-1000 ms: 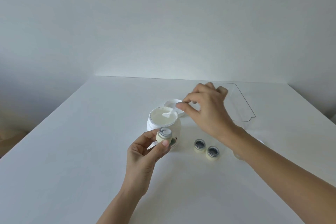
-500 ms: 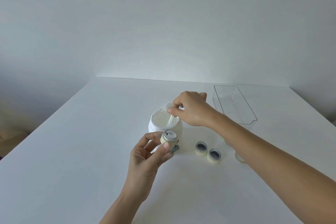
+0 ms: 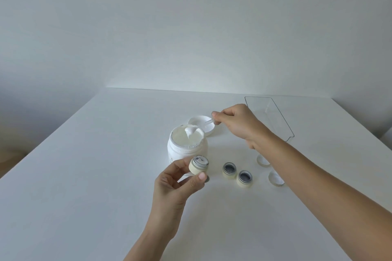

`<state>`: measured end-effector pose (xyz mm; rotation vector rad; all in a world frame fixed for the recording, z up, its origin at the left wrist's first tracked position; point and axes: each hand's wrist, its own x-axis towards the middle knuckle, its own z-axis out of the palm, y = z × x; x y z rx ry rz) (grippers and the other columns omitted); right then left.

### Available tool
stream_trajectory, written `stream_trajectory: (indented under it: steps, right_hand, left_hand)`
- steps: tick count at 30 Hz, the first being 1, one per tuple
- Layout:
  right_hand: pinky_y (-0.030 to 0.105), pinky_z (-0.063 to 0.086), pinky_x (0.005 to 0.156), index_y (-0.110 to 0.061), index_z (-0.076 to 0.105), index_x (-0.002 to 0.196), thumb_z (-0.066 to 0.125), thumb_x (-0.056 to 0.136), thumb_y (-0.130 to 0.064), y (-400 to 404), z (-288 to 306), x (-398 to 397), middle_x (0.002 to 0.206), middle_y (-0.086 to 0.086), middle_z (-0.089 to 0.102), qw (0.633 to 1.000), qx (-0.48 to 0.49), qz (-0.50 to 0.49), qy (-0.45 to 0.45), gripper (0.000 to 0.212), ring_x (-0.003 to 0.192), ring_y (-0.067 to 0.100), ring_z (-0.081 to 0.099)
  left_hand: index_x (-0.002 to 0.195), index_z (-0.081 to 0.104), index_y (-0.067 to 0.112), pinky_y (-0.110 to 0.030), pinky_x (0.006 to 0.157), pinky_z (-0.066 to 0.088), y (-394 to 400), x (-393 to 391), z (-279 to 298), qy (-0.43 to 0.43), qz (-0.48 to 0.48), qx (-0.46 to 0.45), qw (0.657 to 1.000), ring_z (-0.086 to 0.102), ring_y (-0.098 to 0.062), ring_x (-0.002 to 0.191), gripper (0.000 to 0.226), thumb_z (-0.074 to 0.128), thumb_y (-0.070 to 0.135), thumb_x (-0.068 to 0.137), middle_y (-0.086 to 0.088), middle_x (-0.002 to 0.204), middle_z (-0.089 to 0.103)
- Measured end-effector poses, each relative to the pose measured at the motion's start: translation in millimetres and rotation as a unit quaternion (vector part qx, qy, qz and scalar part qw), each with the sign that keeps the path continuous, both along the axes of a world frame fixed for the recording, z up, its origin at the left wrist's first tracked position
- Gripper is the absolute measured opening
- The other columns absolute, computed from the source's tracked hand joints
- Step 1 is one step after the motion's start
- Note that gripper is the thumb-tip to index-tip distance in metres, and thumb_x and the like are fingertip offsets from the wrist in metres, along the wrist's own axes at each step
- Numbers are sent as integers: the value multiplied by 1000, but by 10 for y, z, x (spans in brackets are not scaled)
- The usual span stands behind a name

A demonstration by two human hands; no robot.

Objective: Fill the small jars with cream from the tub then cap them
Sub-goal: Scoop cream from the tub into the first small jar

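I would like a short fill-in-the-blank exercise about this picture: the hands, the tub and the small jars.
1. The left hand holds one small jar in front of the ____.
2. The right hand pinches a spatula loaded with ____.
3. On the table, ____ small open jars stand right of the held one.
4. The big white lid lies ____ the cream tub.

Missing words: tub; cream; two; behind

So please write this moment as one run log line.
left hand: holds small cream jar | right hand: lifts loaded clear spatula over white tub
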<state>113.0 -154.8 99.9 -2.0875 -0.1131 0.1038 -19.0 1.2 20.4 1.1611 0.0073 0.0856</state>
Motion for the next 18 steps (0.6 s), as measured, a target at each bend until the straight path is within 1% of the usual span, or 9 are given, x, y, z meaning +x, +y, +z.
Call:
stream_trajectory:
  steps: [1, 2, 5, 7, 10, 12, 14, 16, 18]
  right_hand:
    - [31, 37, 91, -18, 70, 68, 61, 90, -35, -16, -4, -3, 88, -12, 66, 1000, 21, 2, 14, 29, 105, 15, 56]
    - [29, 34, 89, -19, 69, 68, 62, 90, -35, -32, -9, -8, 89, -12, 65, 999, 40, 4, 27, 28, 105, 13, 53]
    - [33, 36, 98, -21, 70, 68, 65, 87, -37, -84, -27, -31, 86, -13, 63, 996, 74, 13, 57, 25, 105, 13, 51]
    - [37, 36, 104, -21, 70, 64, 66, 86, -38, -131, -41, -75, 84, -13, 63, 995, 76, 16, 63, 27, 102, 14, 51]
    - [35, 37, 102, -21, 70, 61, 67, 84, -40, -197, -59, -179, 90, -10, 67, 996, 65, 21, 63, 31, 106, 13, 53]
    - [31, 36, 96, -19, 71, 65, 66, 85, -41, -220, -70, -252, 97, -9, 68, 996, 58, 30, 68, 30, 109, 11, 53]
    - [28, 33, 87, -19, 71, 65, 66, 85, -41, -222, -81, -307, 98, -11, 69, 996, 51, 37, 69, 30, 107, 6, 53]
    - [24, 35, 78, -20, 70, 62, 66, 86, -39, -211, -93, -339, 86, -16, 69, 997, 40, 39, 56, 31, 97, -3, 54]
    - [19, 36, 70, -22, 69, 59, 66, 87, -38, -202, -104, -355, 67, -21, 66, 998, 21, 39, 36, 32, 84, -9, 54]
  left_hand:
    - [91, 76, 19, -24, 73, 56, 2, 3, 2, -1, 4, -4, 1000, 72, -24, 78, 33, 85, 24, 60, 0, 89, 75]
    - [92, 75, 20, -24, 72, 56, 9, 5, 5, -1, 10, -12, 1000, 73, -25, 80, 32, 84, 24, 61, -3, 91, 75]
    - [95, 73, 19, -26, 73, 57, 32, 17, 7, 1, 24, -55, 998, 74, -32, 87, 34, 83, 20, 63, -12, 98, 75]
    - [95, 73, 19, -26, 75, 57, 37, 21, 0, -5, 22, -70, 997, 73, -34, 93, 32, 82, 19, 65, -14, 101, 75]
    - [97, 73, 18, -26, 79, 57, 37, 24, -10, -15, 15, -83, 996, 72, -34, 98, 29, 80, 17, 68, -14, 104, 75]
    - [98, 74, 18, -26, 80, 56, 38, 29, -15, -20, 10, -90, 996, 72, -33, 99, 28, 78, 15, 70, -14, 105, 75]
    - [100, 74, 17, -26, 80, 56, 36, 32, -20, -24, 6, -95, 995, 72, -33, 99, 29, 77, 14, 72, -14, 105, 75]
    - [101, 73, 17, -26, 81, 56, 33, 33, -29, -27, 1, -96, 995, 72, -34, 100, 30, 78, 13, 72, -13, 105, 75]
    - [102, 73, 16, -26, 81, 56, 30, 33, -29, -30, -3, -93, 995, 72, -34, 100, 31, 78, 13, 72, -12, 105, 75]
